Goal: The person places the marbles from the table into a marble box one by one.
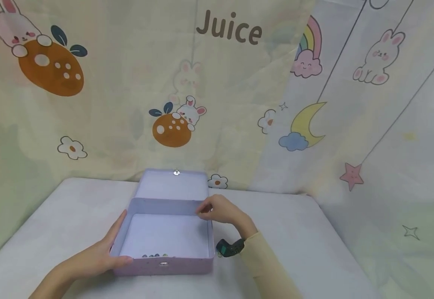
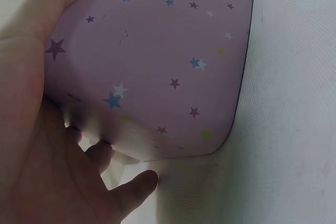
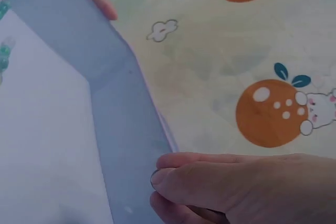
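A lilac tin box (image 1: 164,265) printed with small stars stands on the table, its lid (image 1: 172,185) folded back. My left hand (image 1: 90,259) holds the box by its left side, thumb over the front rim and fingers along the outer wall. In the left wrist view, the fingertips (image 2: 142,184) reach round the lower edge of the starred wall. Several glass marbles (image 1: 157,255) lie inside along the front wall. Over the back right corner, my right hand (image 1: 220,209) pinches a small marble-like piece (image 3: 154,179) between thumb and forefinger; the fingertips cover most of it.
A white cloth covers the table (image 1: 277,232). Beside the box on the right lies a small greenish piece (image 1: 220,255), partly behind the dark wrist device (image 1: 230,248). A printed curtain (image 1: 123,91) with rabbits and oranges hangs behind the table.
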A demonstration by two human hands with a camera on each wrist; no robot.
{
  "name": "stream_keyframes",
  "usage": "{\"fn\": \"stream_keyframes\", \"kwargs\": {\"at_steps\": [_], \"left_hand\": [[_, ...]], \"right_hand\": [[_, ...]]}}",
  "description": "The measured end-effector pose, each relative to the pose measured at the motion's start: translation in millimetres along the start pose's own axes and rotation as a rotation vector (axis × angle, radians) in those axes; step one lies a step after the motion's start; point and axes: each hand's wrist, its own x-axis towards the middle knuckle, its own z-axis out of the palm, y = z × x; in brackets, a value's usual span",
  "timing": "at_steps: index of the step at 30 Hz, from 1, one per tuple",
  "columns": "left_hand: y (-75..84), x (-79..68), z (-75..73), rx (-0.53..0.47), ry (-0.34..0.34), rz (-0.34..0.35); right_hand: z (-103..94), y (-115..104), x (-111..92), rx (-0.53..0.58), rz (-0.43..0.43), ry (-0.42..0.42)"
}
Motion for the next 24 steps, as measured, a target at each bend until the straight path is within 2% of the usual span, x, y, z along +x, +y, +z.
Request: {"fn": "stream_keyframes", "kwargs": {"at_steps": [5,10,13,21,24], "left_hand": [[-1.7,2.3,-2.7,-0.002,-0.007,0.006],[-2.1,-0.4,-2.0,-0.021,-0.012,-0.008],[-1.7,-0.7,-2.8,-0.009,-0.011,-0.025],[-3.0,-0.8,-3.5,-0.004,-0.005,0.023],[-3.7,-1.2,-2.5,-0.011,-0.003,0.015]], "right_hand": [[2.1,-8,21,-0.076,0.014,-0.101],[7.7,-13,33,-0.209,0.022,-0.166],[11.1,-15,36,-0.282,0.017,-0.177],[25.5,-17,40,-0.467,-0.042,-0.191],[32.6,-18,43,-0.56,-0.04,-0.2]]}}
